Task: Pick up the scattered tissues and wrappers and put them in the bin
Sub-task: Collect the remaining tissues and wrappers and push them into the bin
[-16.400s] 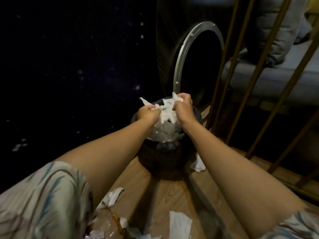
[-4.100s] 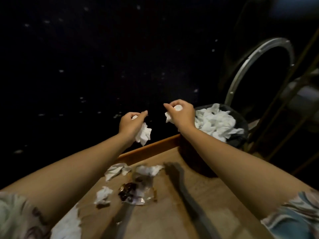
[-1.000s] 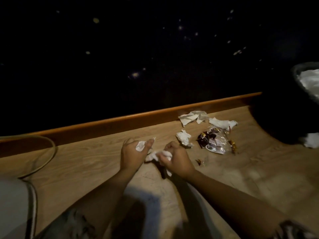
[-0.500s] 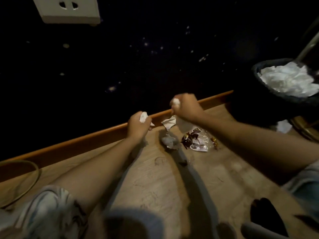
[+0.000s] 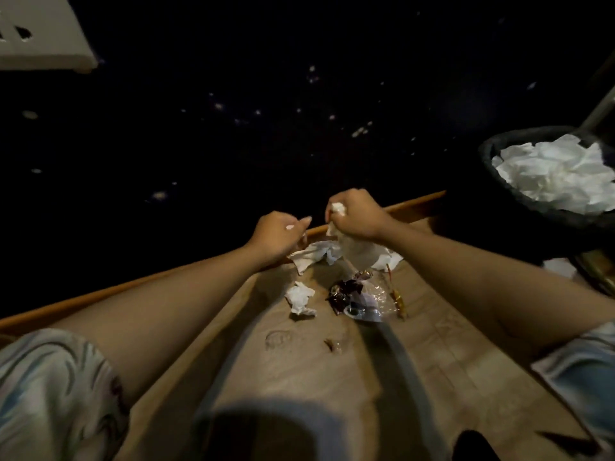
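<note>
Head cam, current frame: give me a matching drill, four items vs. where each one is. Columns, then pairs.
Items:
1. bin
2. small crumpled tissue
3. clear wrapper
4. wall socket

Places:
A. top left, on the dark wall
B. floor, just right of the small tissue
C. far right, full of white tissues
D. floor, below the left hand

Pairs: 1-C, 2-D, 3-B, 4-A
</note>
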{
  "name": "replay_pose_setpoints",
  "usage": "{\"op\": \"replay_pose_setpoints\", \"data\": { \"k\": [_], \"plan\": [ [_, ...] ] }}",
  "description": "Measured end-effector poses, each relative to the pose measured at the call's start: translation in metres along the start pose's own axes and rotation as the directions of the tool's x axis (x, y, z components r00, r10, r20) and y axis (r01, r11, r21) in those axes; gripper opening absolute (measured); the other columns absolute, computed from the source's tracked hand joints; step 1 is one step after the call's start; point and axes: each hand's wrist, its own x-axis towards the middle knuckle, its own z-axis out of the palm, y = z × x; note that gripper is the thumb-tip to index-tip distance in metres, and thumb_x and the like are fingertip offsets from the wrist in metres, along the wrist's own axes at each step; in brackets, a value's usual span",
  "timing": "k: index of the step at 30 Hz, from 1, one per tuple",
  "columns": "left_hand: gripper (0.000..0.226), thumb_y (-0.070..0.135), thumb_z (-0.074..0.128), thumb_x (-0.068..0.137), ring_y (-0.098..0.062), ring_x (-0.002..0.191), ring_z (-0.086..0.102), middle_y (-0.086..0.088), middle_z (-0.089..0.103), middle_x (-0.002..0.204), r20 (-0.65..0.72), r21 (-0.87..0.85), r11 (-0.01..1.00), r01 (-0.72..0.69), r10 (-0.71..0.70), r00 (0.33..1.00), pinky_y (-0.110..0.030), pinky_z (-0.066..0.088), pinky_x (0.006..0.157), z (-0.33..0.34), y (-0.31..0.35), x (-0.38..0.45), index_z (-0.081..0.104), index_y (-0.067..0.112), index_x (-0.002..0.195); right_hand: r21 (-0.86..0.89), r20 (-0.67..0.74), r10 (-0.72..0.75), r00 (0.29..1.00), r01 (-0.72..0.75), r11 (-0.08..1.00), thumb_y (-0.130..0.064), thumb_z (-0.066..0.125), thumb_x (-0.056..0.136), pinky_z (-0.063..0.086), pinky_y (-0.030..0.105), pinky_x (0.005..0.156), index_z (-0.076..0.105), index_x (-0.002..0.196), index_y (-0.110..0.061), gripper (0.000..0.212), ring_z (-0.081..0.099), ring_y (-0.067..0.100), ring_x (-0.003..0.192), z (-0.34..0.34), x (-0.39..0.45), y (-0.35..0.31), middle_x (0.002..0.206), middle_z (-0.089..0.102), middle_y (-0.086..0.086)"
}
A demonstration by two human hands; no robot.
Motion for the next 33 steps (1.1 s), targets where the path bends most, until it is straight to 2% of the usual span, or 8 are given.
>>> {"op": "replay_pose_setpoints", "data": {
  "k": [4,8,10,16,21,25,28,33],
  "plan": [
    [0.048,0.051,0.062,0.087,-0.01,0.052,0.05,0.002,0.053,0.054,0.128,0.186,0.98,0.074,-0.099,0.987,-0.026,0.038,0.053,0.044,-0.013,0.003,0.057,0.013,0.058,0.016,0.096,-0.008,0.995,0.006,1.0,-0.015,0.053,0.087,0.052,0.036,0.059,0.07,0.082,-0.017,0.018,0.06,0.015,0.061,0.03,-0.008,0.047,0.073,0.068,0.003],
    [0.103,0.099,0.049,0.047,-0.015,0.129,0.043,0.006,0.05,0.142,0.241,0.421,0.904,0.073,-0.189,0.952,-0.035,0.037,0.108,0.092,-0.041,-0.015,0.056,0.033,0.126,-0.075,0.185,-0.074,0.98,0.09,0.993,-0.031,0.045,0.09,0.052,0.039,0.07,0.067,0.085,-0.016,0.027,0.062,0.025,0.078,0.049,-0.016,0.089,0.087,0.067,0.008],
    [0.108,0.101,0.05,0.032,-0.024,0.142,0.021,0.004,0.019,0.157,0.213,0.443,0.878,0.182,-0.3,0.93,-0.049,0.028,0.114,0.11,-0.043,-0.038,0.061,0.03,0.113,-0.13,0.195,-0.074,0.978,0.1,0.986,-0.036,0.045,0.093,0.043,0.032,0.07,0.068,0.094,-0.015,0.03,0.059,0.027,0.087,0.06,-0.02,0.109,0.097,0.061,0.009],
    [0.095,0.087,0.052,0.062,-0.025,0.148,-0.012,-0.002,-0.005,0.163,0.331,0.57,0.82,-0.044,-0.18,0.926,-0.042,0.011,0.12,0.148,-0.06,-0.098,0.047,0.022,0.131,-0.188,0.074,-0.055,0.996,0.068,0.98,-0.075,0.036,0.084,0.033,0.041,0.101,0.062,0.114,-0.022,0.066,0.041,0.025,0.122,0.108,-0.06,0.151,0.13,0.047,0.004],
    [0.047,0.06,0.032,0.092,-0.015,0.148,0.004,0.001,0.024,0.159,0.15,0.433,0.901,-0.025,-0.045,0.988,-0.031,0.01,0.116,0.168,-0.072,-0.133,0.061,0.025,0.106,-0.307,0.187,-0.14,0.972,0.193,0.932,-0.089,0.031,0.075,0.003,0.062,0.116,0.047,0.134,-0.017,0.094,0.005,0.025,0.149,0.137,-0.093,0.178,0.16,0.019,0.006],
    [0.025,0.036,0.046,0.097,-0.01,0.126,0.045,0.001,0.059,0.125,-0.119,0.168,0.981,0.1,-0.08,0.99,-0.029,0.035,0.11,0.18,-0.068,-0.122,0.063,0.021,0.109,-0.107,0.161,-0.233,0.959,0.252,0.962,-0.057,0.058,0.086,0.02,0.052,0.117,0.049,0.133,-0.01,0.068,0.031,0.028,0.142,0.139,-0.095,0.184,0.15,0.04,0.011],
    [0.015,0.035,0.044,0.1,-0.011,0.088,0.056,0.007,0.06,0.09,-0.286,0.008,0.971,0.237,-0.225,0.931,-0.044,0.051,0.079,0.179,-0.059,-0.108,0.056,0.031,0.093,0.0,0.087,-0.272,0.958,0.273,0.962,-0.033,0.069,0.083,0.036,0.042,0.105,0.059,0.12,-0.002,0.049,0.058,0.033,0.114,0.135,-0.093,0.175,0.12,0.063,0.019],
    [0.035,0.044,0.028,0.103,-0.012,0.104,0.062,0.003,0.063,0.121,-0.396,-0.223,0.912,0.343,-0.407,0.823,-0.039,0.052,0.089,0.187,-0.053,-0.091,0.04,0.034,0.134,0.174,0.035,-0.25,0.968,0.24,0.955,-0.037,0.058,0.085,0.05,0.03,0.085,0.059,0.118,-0.004,0.047,0.064,0.024,0.099,0.134,-0.093,0.171,0.109,0.067,0.012]
  ]
}}
